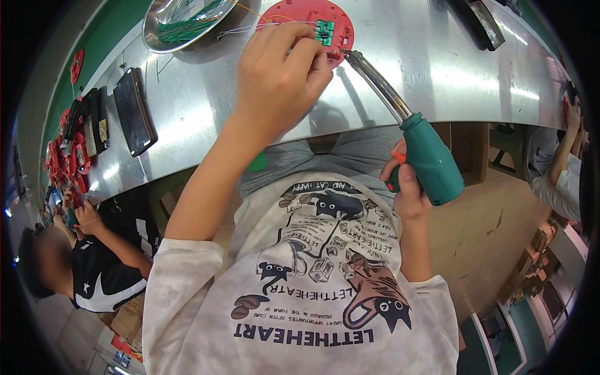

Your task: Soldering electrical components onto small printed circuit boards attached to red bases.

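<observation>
My right hand (406,181) is wrapped round the green handle of a soldering gun (431,159). Its long metal tip reaches up and left to a red round plastic housing (294,11) on the metal table. A small green circuit board (324,32) sits in that housing, close to the tip. My left hand (284,72) lies over the housing's near left edge, fingers bent and pinched beside the board. Thin white and orange wires run left from the board area past this hand. Whatever the left fingertips pinch is hidden behind the hand.
A metal bowl (178,47) of green wires (187,25) stands at the far left. A dark phone (134,112) lies on the table left of me, beside piled red housings (65,150). Black cases (475,25) lie at the far right. Another person (106,244) works at left.
</observation>
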A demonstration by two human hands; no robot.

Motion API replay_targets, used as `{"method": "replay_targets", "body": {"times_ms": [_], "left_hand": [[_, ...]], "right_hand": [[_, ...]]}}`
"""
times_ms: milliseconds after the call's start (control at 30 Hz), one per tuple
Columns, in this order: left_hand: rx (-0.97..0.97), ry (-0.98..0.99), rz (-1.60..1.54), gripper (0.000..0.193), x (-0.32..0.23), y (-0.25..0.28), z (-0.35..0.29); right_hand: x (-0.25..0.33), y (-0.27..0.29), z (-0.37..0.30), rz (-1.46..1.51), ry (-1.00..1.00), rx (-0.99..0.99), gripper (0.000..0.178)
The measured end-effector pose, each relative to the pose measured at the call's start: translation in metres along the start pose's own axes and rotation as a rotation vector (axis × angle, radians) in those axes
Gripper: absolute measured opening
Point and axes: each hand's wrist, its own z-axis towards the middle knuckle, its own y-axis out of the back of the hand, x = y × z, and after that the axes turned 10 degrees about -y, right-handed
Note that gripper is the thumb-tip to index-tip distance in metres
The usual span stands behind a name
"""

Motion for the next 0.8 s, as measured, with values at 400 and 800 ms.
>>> {"method": "replay_targets", "body": {"times_ms": [400, 800], "left_hand": [[0.004, -0.026, 0.050, 0.013, -0.0012, -0.0003, -0.0010], [0.006, -0.037, 0.068, 0.012, -0.0006, -0.0014, -0.0034]], "right_hand": [[-0.0035, -0.0038, 0.0031, -0.033, 0.022, -0.006, 0.022], [-0.0037, -0.0025, 0.0055, -0.123, 0.018, 0.020, 0.025]]}}
